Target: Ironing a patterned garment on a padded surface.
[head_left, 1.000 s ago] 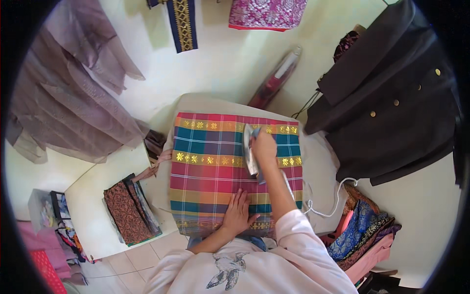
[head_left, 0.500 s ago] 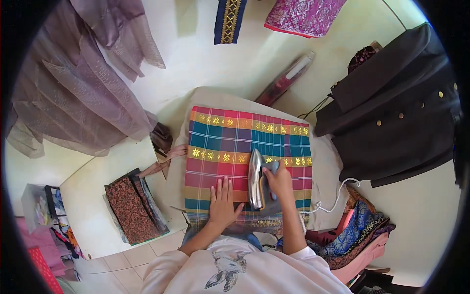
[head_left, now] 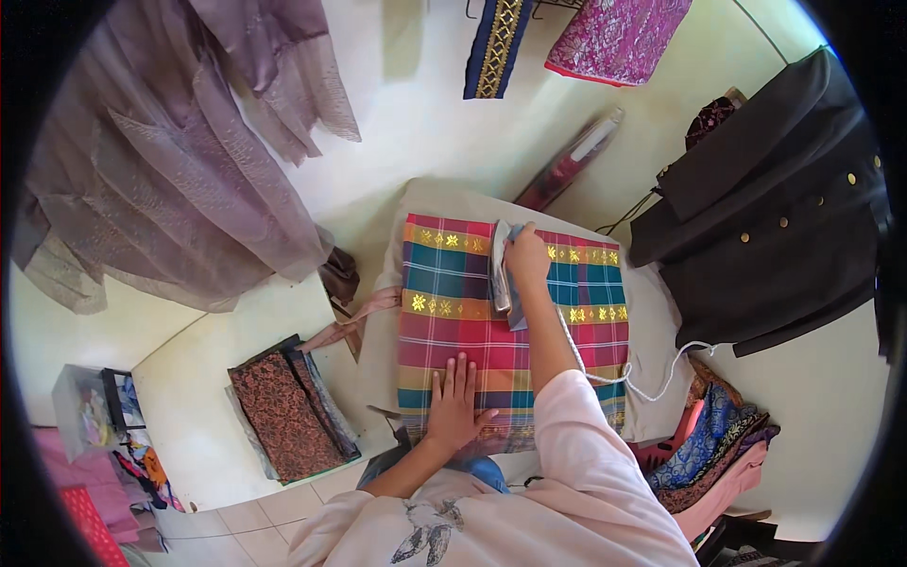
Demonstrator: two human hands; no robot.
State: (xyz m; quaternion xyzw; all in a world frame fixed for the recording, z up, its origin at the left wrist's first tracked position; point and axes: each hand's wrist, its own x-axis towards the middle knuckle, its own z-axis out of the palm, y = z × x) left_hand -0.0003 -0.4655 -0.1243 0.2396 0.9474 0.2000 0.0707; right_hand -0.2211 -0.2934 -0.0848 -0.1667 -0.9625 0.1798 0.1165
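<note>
The right hand point(head_left: 526, 257) is closed around the handle of a grey clothes iron point(head_left: 503, 274), which rests on the far half of a plaid cloth point(head_left: 472, 326) in red, teal and yellow with bands of gold flowers. The left hand point(head_left: 453, 404) lies open and flat, fingers spread, pressing the near edge of the plaid cloth and holding nothing. The iron sits well beyond the left hand, close to the cloth's far edge.

A white cord point(head_left: 605, 373) runs from the iron along the right forearm, crosses the right side of the plaid cloth and loops off past its right edge. Nothing lies on the cloth between the two hands.

The plaid cloth is spread on a pale padded surface point(head_left: 652, 331), which shows bare to its right and beyond its far edge. Left of the cloth, on a lower white table point(head_left: 189, 378), lies a folded stack of brown patterned fabric point(head_left: 288, 416). To the right of the cloth, below the surface's edge, a heap of blue and pink textiles point(head_left: 718, 444) is piled. Beyond the cloth a rolled red and grey bundle point(head_left: 572, 161) leans against the pale wall. Far right of the cloth hangs a dark jacket point(head_left: 775, 217) with gold buttons; far left hangs a sheer mauve garment point(head_left: 170, 161). Above the cloth, a navy strip with gold trim point(head_left: 496, 42) and a magenta fabric point(head_left: 619, 38) hang on the wall.
</note>
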